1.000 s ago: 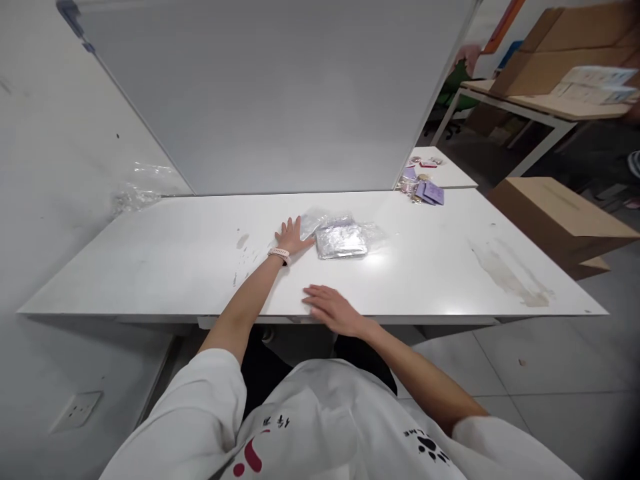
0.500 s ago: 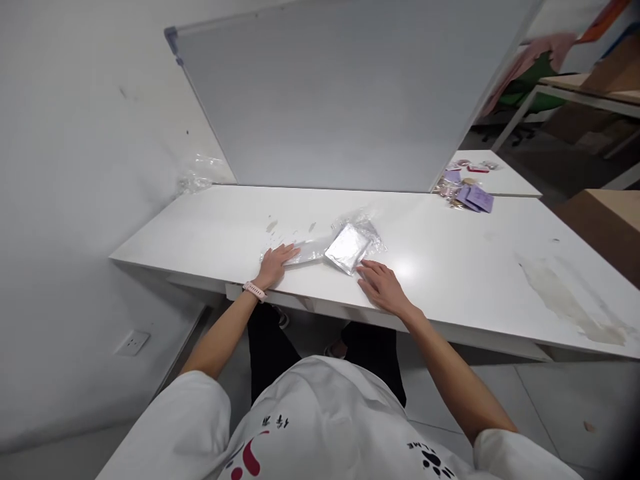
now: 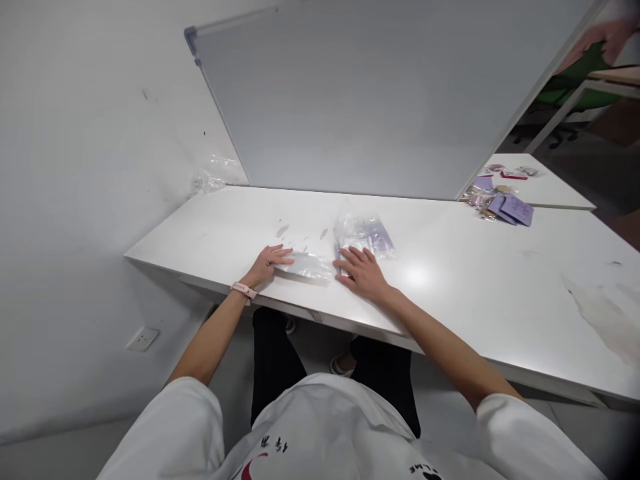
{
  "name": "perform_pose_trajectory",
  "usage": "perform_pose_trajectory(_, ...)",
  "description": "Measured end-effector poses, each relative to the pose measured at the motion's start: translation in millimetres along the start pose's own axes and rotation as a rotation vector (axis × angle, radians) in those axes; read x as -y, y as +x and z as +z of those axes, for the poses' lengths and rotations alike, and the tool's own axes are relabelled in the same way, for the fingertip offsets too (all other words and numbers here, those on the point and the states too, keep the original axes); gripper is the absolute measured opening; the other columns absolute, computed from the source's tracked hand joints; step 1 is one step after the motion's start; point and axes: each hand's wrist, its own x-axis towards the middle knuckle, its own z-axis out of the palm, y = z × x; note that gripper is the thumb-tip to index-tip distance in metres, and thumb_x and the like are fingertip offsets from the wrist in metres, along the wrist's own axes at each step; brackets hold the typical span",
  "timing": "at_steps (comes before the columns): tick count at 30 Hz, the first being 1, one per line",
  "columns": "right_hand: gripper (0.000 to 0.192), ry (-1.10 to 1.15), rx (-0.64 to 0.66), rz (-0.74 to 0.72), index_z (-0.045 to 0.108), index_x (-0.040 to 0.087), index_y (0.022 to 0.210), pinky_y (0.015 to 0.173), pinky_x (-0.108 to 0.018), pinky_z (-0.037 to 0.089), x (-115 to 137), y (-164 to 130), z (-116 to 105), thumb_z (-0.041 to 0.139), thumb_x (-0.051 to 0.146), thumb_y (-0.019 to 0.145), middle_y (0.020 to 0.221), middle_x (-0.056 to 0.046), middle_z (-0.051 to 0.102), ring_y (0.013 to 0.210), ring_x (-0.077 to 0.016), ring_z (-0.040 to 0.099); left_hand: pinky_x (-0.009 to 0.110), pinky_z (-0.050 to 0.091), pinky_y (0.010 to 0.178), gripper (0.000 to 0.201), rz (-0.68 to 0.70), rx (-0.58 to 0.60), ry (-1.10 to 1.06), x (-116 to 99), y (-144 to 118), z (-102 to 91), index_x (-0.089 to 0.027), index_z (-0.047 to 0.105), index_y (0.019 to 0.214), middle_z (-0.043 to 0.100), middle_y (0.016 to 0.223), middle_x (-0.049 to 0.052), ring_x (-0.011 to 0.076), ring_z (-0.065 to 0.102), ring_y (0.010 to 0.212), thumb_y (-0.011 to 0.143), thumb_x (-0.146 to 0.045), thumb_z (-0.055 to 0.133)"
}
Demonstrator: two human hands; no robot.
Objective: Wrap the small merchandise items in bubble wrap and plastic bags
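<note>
A clear plastic bag (image 3: 307, 265) lies flat near the front edge of the white table (image 3: 450, 287). My left hand (image 3: 267, 261), with a pale wristband, rests flat on its left end, fingers spread. My right hand (image 3: 361, 273) lies palm down at the bag's right end, partly covering a silvery packet. Just behind that hand sits a heap of clear bags with purple contents (image 3: 367, 233).
A large whiteboard (image 3: 380, 100) leans at the back of the table. Crumpled clear plastic (image 3: 213, 179) lies at the far left corner. Purple cards and small packets (image 3: 503, 200) sit at the far right. A wall socket (image 3: 143, 339) is low on the left wall.
My right hand has moved up from the table's front edge onto the packet. My left hand has drawn the clear bag back toward me. The view has swung left.
</note>
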Motion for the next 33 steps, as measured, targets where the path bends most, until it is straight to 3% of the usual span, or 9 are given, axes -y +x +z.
perform_pose_trajectory(5, 0.038, -0.058, -0.084, 0.197, 0.064, 0.029, 0.128, 0.117, -0.056, 0.019, -50.5, -10.8, 2.7, 0.046, 0.047, 0.098, 0.151, -0.009, 0.050, 0.144, -0.0321, 0.035, 0.054, 0.027, 0.122, 0.058, -0.012, 0.055, -0.114, -0.2, -1.0, -6.8, -0.030, 0.081, 0.092, 0.056, 0.143, -0.007, 0.0240, 0.034, 0.148, 0.060, -0.004, 0.041)
perform_pose_trajectory(8, 0.038, -0.073, -0.195, 0.277, 0.066, 0.023, 0.124, 0.114, -0.056, 0.023, -50.9, -13.9, -0.7, 0.045, 0.042, 0.098, 0.147, -0.013, 0.052, 0.141, -0.0338, 0.036, 0.060, 0.023, 0.122, 0.050, 0.027, 0.090, -0.067, -14.4, 23.0, 5.5, -0.029, 0.081, 0.085, 0.051, 0.149, -0.006, 0.0277, 0.031, 0.149, 0.066, -0.003, 0.044)
perform_pose_trajectory(11, 0.034, 0.000, -0.203, 0.232, 0.070, 0.020, 0.112, 0.109, -0.048, 0.032, -35.3, -11.6, -1.6, 0.043, 0.036, 0.099, 0.134, -0.013, 0.061, 0.133, -0.0303, 0.043, 0.060, 0.014, 0.124, 0.041, 0.108, 0.058, 0.048, -41.9, 67.6, 32.7, -0.026, 0.082, 0.085, 0.043, 0.156, -0.004, 0.0308, 0.022, 0.153, 0.075, -0.002, 0.051)
perform_pose_trajectory(14, 0.031, 0.085, -0.181, 0.231, 0.072, 0.021, 0.105, 0.105, -0.045, 0.036, -27.6, -10.1, -0.2, 0.046, 0.037, 0.098, 0.124, -0.010, 0.067, 0.126, -0.0289, 0.048, 0.061, 0.003, 0.124, 0.041, 0.135, -0.064, 0.131, -73.9, 112.7, 62.8, -0.029, 0.078, 0.109, 0.030, 0.163, -0.005, 0.0305, 0.008, 0.156, 0.085, -0.007, 0.053)
perform_pose_trajectory(17, 0.030, 0.153, -0.205, 0.298, 0.073, 0.023, 0.105, 0.104, -0.046, 0.037, -34.3, -13.1, -0.7, 0.048, 0.037, 0.097, 0.122, -0.009, 0.068, 0.124, -0.0297, 0.049, 0.057, 0.010, 0.125, 0.053, 0.033, -0.223, 0.085, -94.2, 138.1, 83.2, -0.028, 0.063, 0.136, 0.023, 0.166, 0.000, 0.0305, 0.008, 0.155, 0.090, -0.007, 0.049)
perform_pose_trajectory(21, 0.031, 0.143, -0.215, 0.346, 0.072, 0.024, 0.108, 0.104, -0.048, 0.037, -44.0, -17.9, -2.9, 0.045, 0.034, 0.097, 0.125, -0.009, 0.066, 0.127, -0.0305, 0.048, 0.044, 0.038, 0.117, 0.051, -0.144, -0.381, -0.175, -91.3, 133.7, 92.9, -0.018, 0.059, 0.138, 0.048, 0.151, 0.010, 0.0265, 0.043, 0.139, 0.092, -0.007, 0.041)
perform_pose_trajectory(24, 0.033, 0.095, -0.180, 0.326, 0.070, 0.025, 0.115, 0.107, -0.050, 0.034, -42.1, -17.0, -1.6, 0.044, 0.034, 0.098, 0.130, -0.010, 0.064, 0.131, -0.0317, 0.045, 0.038, 0.053, 0.099, 0.038, -0.233, -0.339, -0.394, -81.6, 117.4, 94.6, -0.018, 0.067, 0.125, 0.064, 0.130, 0.010, 0.0232, 0.063, 0.111, 0.094, -0.019, 0.045)
perform_pose_trajectory(30, 0.035, 0.075, -0.101, 0.301, 0.065, 0.022, 0.124, 0.115, -0.051, 0.025, -36.6, -11.2, 2.7, 0.048, 0.034, 0.095, 0.137, -0.011, 0.060, 0.139, -0.0327, 0.039, 0.035, 0.052, 0.096, 0.027, -0.107, -0.249, -0.381, -89.2, 105.6, 103.0, -0.023, 0.073, 0.111, 0.062, 0.128, 0.009, 0.0226, 0.062, 0.112, 0.088, -0.027, 0.061)
perform_pose_trajectory(33, 0.048, 0.157, -0.151, 0.322, 0.054, 0.019, 0.139, 0.115, -0.051, 0.028, -33.6, -6.3, -0.9, 0.046, 0.029, 0.093, 0.140, -0.013, 0.058, 0.138, -0.0317, 0.042, 0.035, 0.053, 0.095, 0.027, -0.075, -0.154, -0.501, -97.9, 107.4, 107.4, -0.020, 0.074, 0.110, 0.065, 0.125, 0.010, 0.0227, 0.064, 0.108, 0.086, -0.029, 0.066)
